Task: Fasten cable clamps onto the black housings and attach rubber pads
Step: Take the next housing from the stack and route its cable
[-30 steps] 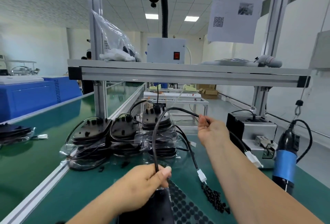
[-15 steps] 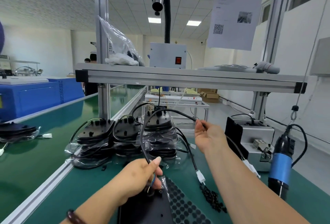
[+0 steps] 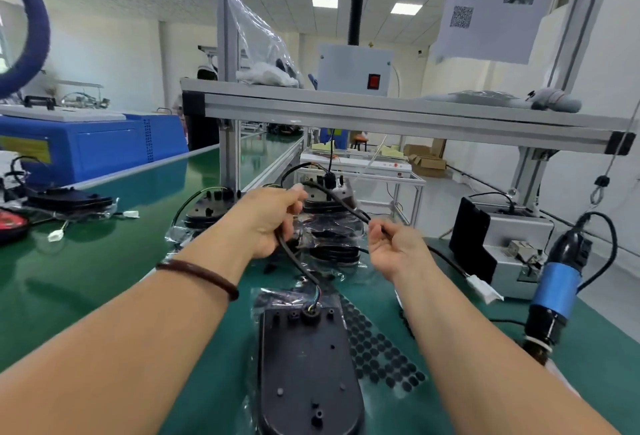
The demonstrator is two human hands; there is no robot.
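A black housing [image 3: 308,365] lies flat on the green bench in front of me, partly on a clear plastic bag. Its black cable [image 3: 294,258] rises from the housing's far end, where coloured wires show. My left hand [image 3: 273,219] grips the cable above the housing. The cable arcs over to my right hand [image 3: 391,244], which pinches it further along. Past my right hand it runs down to a white connector [image 3: 483,289]. A sheet of round black rubber pads [image 3: 377,351] lies just right of the housing.
Bagged black housings [image 3: 325,226] are stacked behind my hands. An electric screwdriver with a blue band [image 3: 557,289] hangs at the right, beside a grey fixture [image 3: 502,244]. More housings [image 3: 65,199] lie on the left conveyor. An aluminium shelf [image 3: 381,112] crosses overhead.
My left hand has slid up the cable, away from the housing, which now lies uncovered. My right hand has come lower and nearer, so the cable loop is smaller. The camera tilted down.
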